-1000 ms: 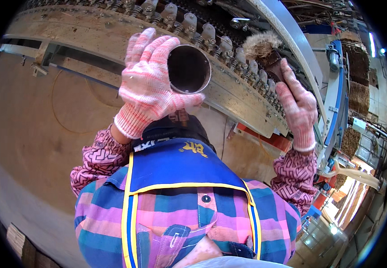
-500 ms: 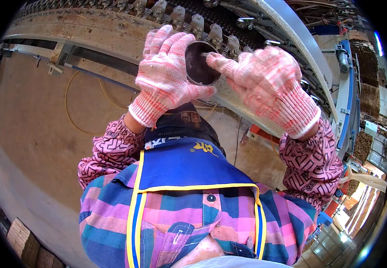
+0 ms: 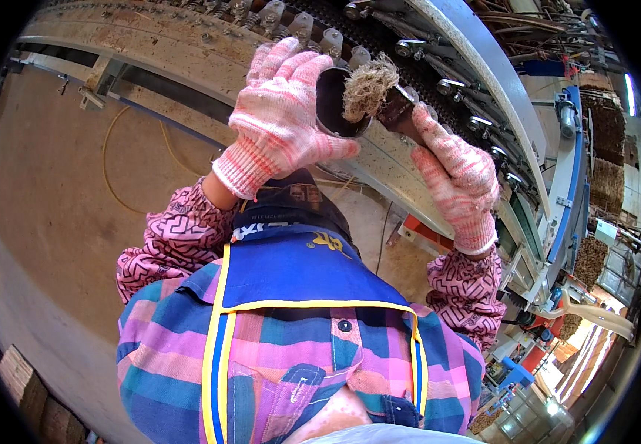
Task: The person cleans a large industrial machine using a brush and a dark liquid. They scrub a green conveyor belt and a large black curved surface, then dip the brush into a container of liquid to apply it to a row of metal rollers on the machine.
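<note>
My left hand (image 3: 277, 111), in a pink-and-white knitted glove, is closed round the side of a round can (image 3: 331, 103) with a dark inside. The can's open mouth shows between thumb and fingers. In my right hand (image 3: 460, 174), gloved the same way, is the dark handle of a brush (image 3: 369, 89). Its bristles are tan, shaggy and frayed, and they stand over the right part of the can's mouth. Whether they touch the rim I cannot tell. Both hands are above the near edge of a machine.
Behind the can runs the machine's chain with a row of metal brackets (image 3: 302, 28). A grey curved guard (image 3: 476, 63) arches on the right, beside several metal levers. A yellow hose (image 3: 106, 163) lies on the floor at left. Stacked boards (image 3: 21, 377) stand lower left.
My right hand has moved down, and the brush head now shows outside the can, its bristles in view. My left hand still holds the can, shifted slightly right.
</note>
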Motion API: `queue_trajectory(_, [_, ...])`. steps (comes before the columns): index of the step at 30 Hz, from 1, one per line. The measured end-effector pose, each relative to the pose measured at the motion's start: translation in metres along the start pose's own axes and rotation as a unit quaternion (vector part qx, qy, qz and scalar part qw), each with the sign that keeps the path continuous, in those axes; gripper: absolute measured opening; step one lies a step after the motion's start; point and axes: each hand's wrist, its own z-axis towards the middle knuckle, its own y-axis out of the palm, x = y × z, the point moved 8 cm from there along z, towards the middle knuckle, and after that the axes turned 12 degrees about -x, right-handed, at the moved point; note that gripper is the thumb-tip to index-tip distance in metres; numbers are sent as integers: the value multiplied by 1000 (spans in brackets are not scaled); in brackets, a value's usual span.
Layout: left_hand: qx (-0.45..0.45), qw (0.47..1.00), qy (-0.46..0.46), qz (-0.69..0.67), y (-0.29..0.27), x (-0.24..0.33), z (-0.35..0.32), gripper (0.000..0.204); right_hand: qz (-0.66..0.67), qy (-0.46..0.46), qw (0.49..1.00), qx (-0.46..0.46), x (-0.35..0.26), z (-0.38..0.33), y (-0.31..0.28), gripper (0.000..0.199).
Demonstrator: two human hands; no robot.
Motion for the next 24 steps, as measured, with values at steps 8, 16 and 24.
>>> queue_trajectory(8, [11, 1000, -2, 0, -6, 4, 1, 100, -56, 38, 997, -26, 1, -3, 2, 45])
queue_trajectory(16, [-16, 1000, -6, 9, -2, 9, 6, 102, -41, 71, 997, 1, 22, -16, 11, 46])
queue_trajectory(24, [2, 1000, 14, 6, 1, 15, 9, 99, 369, 300, 879, 37, 69, -60, 45, 51])
